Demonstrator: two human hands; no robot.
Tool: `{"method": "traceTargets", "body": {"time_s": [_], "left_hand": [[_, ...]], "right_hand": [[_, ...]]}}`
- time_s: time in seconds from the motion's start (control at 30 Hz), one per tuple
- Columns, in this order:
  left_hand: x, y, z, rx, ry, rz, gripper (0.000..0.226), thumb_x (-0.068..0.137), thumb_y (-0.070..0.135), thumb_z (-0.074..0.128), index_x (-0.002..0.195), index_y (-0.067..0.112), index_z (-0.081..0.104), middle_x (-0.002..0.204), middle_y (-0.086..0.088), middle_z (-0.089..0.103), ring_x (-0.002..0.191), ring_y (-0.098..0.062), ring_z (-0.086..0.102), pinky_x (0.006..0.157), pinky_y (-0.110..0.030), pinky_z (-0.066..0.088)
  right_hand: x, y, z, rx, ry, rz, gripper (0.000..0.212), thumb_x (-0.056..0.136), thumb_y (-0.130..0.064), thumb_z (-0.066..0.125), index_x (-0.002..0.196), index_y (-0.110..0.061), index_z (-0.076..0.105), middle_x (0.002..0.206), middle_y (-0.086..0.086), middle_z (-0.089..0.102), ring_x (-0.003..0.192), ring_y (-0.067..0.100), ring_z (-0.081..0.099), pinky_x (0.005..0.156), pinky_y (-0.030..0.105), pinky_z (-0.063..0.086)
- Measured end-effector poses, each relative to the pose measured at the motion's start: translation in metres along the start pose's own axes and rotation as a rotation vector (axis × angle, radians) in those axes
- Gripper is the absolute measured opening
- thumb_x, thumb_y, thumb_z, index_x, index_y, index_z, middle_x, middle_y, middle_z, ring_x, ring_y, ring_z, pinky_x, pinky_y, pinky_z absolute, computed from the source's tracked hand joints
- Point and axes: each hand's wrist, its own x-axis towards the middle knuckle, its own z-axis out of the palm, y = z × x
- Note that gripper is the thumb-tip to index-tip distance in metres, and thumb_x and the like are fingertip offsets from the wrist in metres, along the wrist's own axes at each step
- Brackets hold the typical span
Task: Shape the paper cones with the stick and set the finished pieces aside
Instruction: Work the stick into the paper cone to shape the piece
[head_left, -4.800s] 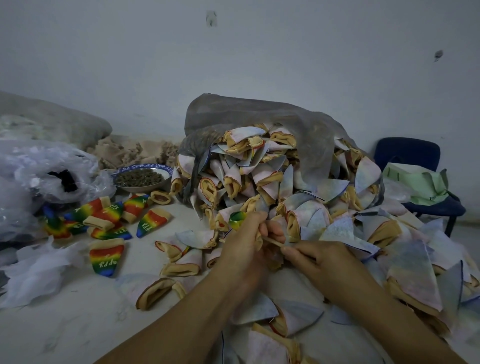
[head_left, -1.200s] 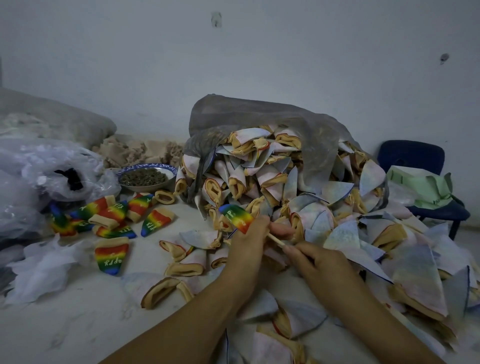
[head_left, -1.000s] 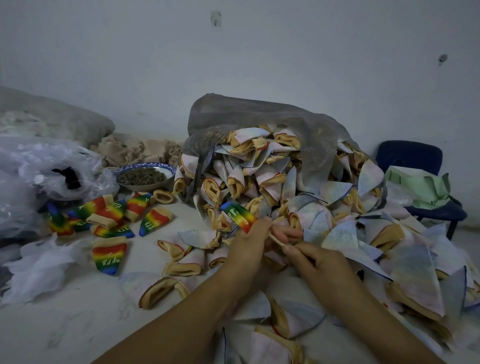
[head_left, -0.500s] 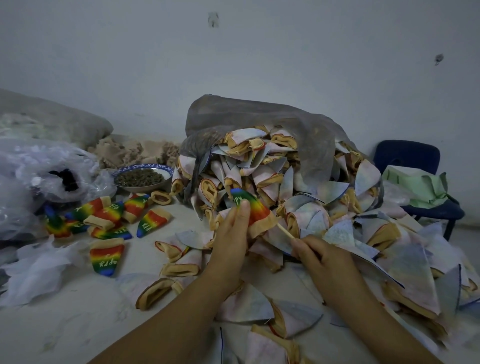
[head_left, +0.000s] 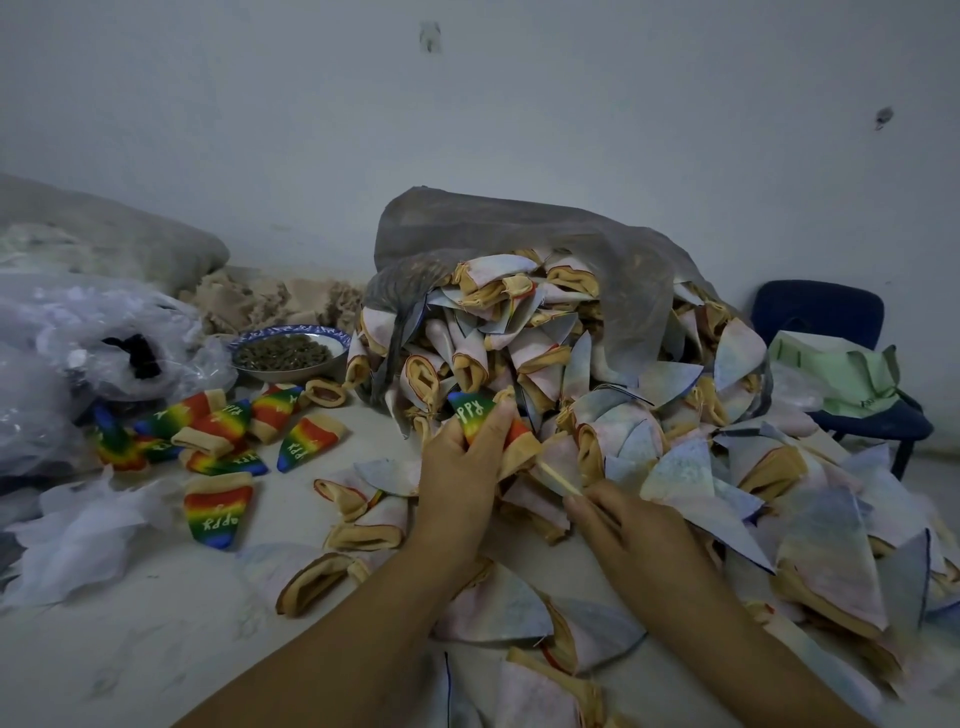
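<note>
While my left hand (head_left: 457, 467) gripped the rainbow cone (head_left: 475, 413) just in front of the grey sack (head_left: 519, 228), fingers and thumb curled round its body, my right hand (head_left: 628, 525) pinched the thin stick (head_left: 558, 478) near its lower end.

- Cone: blue tip pointed up toward the sack, tan open end down toward my right hand. Printed side was outward.
- Stick: its far end met the cone's tan rim. Whether the tip sat inside the opening or just clear of it, I could not tell.
- Pale unshaped cones (head_left: 519, 358) spilled from the sack's mouth, forward and to its right.
- Finished rainbow cones (head_left: 218, 431) lay loose to the left of the sack, in front of a bowl (head_left: 280, 330) of dark bits.

Judgement: this was the shaping step on one cone, probably near its close, since the tip looked filled out. The next move would call for the stick to come clear of the opening without dragging the tan lining, then my left hand to carry the cone to the finished group left of the sack and release it. After that, a fresh pale cone from the sack's spill.
</note>
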Motion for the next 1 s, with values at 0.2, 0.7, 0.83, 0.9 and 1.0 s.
{"method": "traceTargets", "body": {"time_s": [0.2, 0.7, 0.83, 0.9, 1.0], "left_hand": [[0.000, -0.006, 0.002, 0.139, -0.042, -0.002, 0.038, 0.081, 0.062, 0.063, 0.061, 0.030, 0.069, 0.057, 0.003, 0.062, 0.057, -0.009, 0.062, 0.058, -0.031, 0.051], [-0.006, -0.007, 0.000, -0.126, -0.168, -0.168, 0.054, 0.082, 0.068, 0.042, 0.102, 0.030, 0.075, 0.106, -0.004, 0.075, 0.107, -0.020, 0.068, 0.103, -0.045, 0.048], [0.000, -0.007, 0.000, -0.211, -0.106, -0.118, 0.041, 0.086, 0.059, 0.047, 0.098, 0.030, 0.072, 0.102, -0.005, 0.076, 0.098, -0.020, 0.072, 0.090, -0.040, 0.055], [0.003, -0.007, 0.001, -0.274, -0.098, -0.117, 0.031, 0.091, 0.044, 0.050, 0.101, 0.019, 0.066, 0.088, -0.004, 0.076, 0.079, -0.015, 0.073, 0.070, -0.029, 0.059], [0.004, -0.002, 0.001, -0.302, -0.129, -0.138, 0.020, 0.097, 0.029, 0.052, 0.097, 0.010, 0.060, 0.069, -0.001, 0.070, 0.057, -0.009, 0.065, 0.051, -0.019, 0.052]], "right_hand": [[0.005, 0.014, -0.025, -0.214, 0.156, -0.005, 0.043, 0.088, -0.054, 0.031, 0.079, -0.023, 0.059, 0.053, -0.006, 0.050, 0.049, 0.010, 0.048, 0.046, 0.031, 0.040], [0.009, 0.025, -0.024, -0.019, 0.057, 0.018, 0.052, 0.079, -0.067, 0.026, 0.075, -0.027, 0.058, 0.061, -0.002, 0.058, 0.056, 0.010, 0.053, 0.054, 0.037, 0.045], [0.009, 0.027, -0.022, 0.011, 0.021, 0.033, 0.049, 0.078, -0.066, 0.025, 0.074, -0.028, 0.055, 0.060, 0.000, 0.057, 0.055, 0.012, 0.053, 0.055, 0.037, 0.045], [0.008, 0.026, -0.020, 0.020, 0.025, 0.035, 0.050, 0.079, -0.065, 0.024, 0.075, -0.026, 0.055, 0.060, 0.000, 0.057, 0.055, 0.012, 0.053, 0.055, 0.037, 0.045], [0.008, 0.025, -0.018, 0.038, 0.043, 0.021, 0.051, 0.079, -0.064, 0.025, 0.073, -0.023, 0.054, 0.057, 0.000, 0.054, 0.052, 0.012, 0.050, 0.052, 0.033, 0.041]]}}
